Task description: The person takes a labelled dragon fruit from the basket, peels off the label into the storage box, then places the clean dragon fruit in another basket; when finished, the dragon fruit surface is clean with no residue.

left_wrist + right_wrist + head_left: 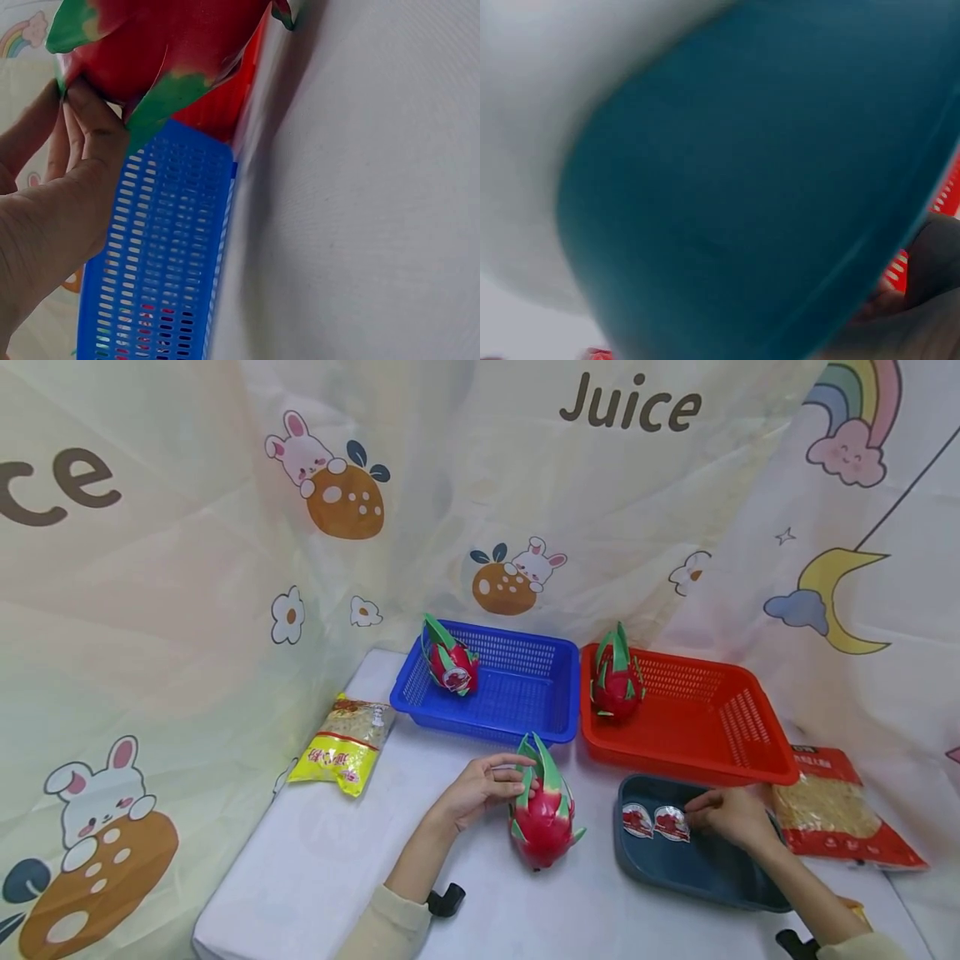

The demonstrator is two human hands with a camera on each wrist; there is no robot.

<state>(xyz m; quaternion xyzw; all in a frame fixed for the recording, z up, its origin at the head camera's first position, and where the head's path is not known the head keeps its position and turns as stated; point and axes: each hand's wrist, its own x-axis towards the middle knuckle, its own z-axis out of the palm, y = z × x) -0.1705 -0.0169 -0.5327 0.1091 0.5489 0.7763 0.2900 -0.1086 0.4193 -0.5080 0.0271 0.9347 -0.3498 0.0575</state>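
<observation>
A red dragon fruit with green leaves (542, 827) stands on the white table, and my left hand (480, 789) pinches its top leaves from the left. In the left wrist view, the fingers of my left hand (71, 172) meet at the fruit's (172, 45) green part. My right hand (731, 817) reaches into the dark teal tray (697, 889), fingertips beside the right one of two round stickers (671, 823). Whether it holds anything cannot be told. In the right wrist view the tray (742, 180) hides most of my right hand (915, 307).
Behind stand a blue basket (487, 718) and a red basket (690, 760), each with one dragon fruit at its left; the blue basket's fruit (452, 667) bears a round sticker. A yellow bag (341, 747) lies left, a red bag (836, 806) right.
</observation>
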